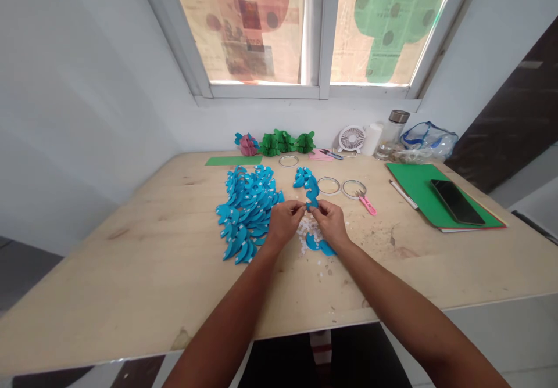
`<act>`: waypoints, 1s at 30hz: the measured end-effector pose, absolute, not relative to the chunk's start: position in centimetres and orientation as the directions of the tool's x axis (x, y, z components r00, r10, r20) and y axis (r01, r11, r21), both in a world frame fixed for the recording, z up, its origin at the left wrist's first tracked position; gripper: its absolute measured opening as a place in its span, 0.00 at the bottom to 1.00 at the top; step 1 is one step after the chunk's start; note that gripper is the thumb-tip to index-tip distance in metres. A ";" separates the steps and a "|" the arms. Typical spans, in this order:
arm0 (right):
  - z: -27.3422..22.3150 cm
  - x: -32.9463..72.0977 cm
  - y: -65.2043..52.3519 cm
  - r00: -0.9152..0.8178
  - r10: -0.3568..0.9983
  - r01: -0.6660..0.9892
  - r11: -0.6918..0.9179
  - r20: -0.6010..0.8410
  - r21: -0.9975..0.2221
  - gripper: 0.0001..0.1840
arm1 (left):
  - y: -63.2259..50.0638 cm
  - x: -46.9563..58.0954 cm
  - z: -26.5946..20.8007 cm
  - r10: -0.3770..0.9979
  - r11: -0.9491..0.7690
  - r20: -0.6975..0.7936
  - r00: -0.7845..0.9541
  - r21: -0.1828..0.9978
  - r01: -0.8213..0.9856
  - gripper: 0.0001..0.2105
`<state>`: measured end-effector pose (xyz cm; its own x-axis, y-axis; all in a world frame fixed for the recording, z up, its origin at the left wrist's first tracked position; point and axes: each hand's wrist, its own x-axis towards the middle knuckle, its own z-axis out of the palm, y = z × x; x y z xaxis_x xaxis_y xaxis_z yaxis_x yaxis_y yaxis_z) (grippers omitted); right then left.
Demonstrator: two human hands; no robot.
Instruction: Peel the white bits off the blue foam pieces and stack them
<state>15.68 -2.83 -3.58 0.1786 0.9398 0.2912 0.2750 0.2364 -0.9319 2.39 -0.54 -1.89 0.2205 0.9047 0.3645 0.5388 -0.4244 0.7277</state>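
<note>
Over the middle of the table, my right hand (330, 222) pinches a curved blue paper piece (312, 188), which stands up above the fingers. My left hand (285, 222) is closed too, its fingertips meeting the lower left edge of that piece. Close by on the left lies a large heap of similar blue paper pieces (250, 202) with small white patches. Just beyond my hands is a small blue cluster (301, 176). Two loose blue pieces (320, 244) lie below my right hand, beside small white paper scraps (304, 241).
Tape rolls (329, 186) and pink-handled snips (367, 203) lie right of centre. A phone (457, 201) rests on a green folder (412, 187) near a pen (403, 194). Along the wall stand green paper shapes (284, 142), a small fan (351, 139) and a bottle (391, 135).
</note>
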 end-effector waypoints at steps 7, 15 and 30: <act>-3.9 15.7 -2.6 0.174 0.944 0.272 0.226 0.279 -0.935 0.13 | -0.6 2.5 -1.7 0.916 -0.399 0.352 0.194 0.734 0.550 0.10; -4.6 15.7 -2.2 0.200 0.946 0.201 0.216 0.256 -0.956 0.11 | -0.5 2.6 -1.5 0.942 -0.332 0.307 0.135 0.795 0.508 0.09; -4.4 15.7 -2.4 0.190 0.943 0.287 0.213 0.273 -0.934 0.13 | -0.5 2.6 -2.1 0.905 -0.408 0.369 0.210 0.618 0.672 0.10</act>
<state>15.73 -2.36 -4.43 0.1901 0.9430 0.2731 0.2870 0.2127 -0.9340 2.60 -0.46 -2.05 0.2097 0.9053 0.3694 0.6717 -0.4079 0.6185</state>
